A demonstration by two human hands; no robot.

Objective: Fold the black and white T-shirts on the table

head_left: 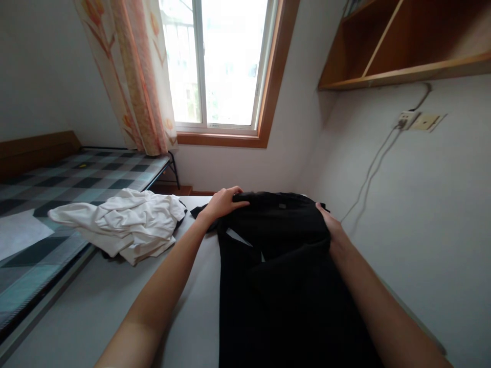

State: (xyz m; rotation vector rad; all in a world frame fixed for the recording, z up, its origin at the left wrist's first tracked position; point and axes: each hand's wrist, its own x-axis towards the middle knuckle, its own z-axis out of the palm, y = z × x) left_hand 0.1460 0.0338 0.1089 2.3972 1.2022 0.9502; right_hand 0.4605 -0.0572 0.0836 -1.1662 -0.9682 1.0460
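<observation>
A black garment (pixel 284 286) lies spread over a white table (pixel 195 286), running toward me and out of the bottom of the view. Its exact kind is hard to tell from its folds. My left hand (pixel 226 202) pinches the far left corner of its top edge between thumb and fingers. At the far right corner, my right hand (pixel 329 225) grips the same edge, thumb on top and fingers mostly hidden. A small grey tag shows inside the top edge between the hands. White patches show through gaps in the cloth below my left hand.
A crumpled white cloth pile (pixel 134 220) sits on the table's left side. Beyond is a bed with a checked mattress (pixel 115 171) and a paper sheet (pixel 23 232). A window (pixel 230 61), curtain (pixel 141 76), wall shelf (pixel 402 46) and plugged-in socket (pixel 406 118) surround the table.
</observation>
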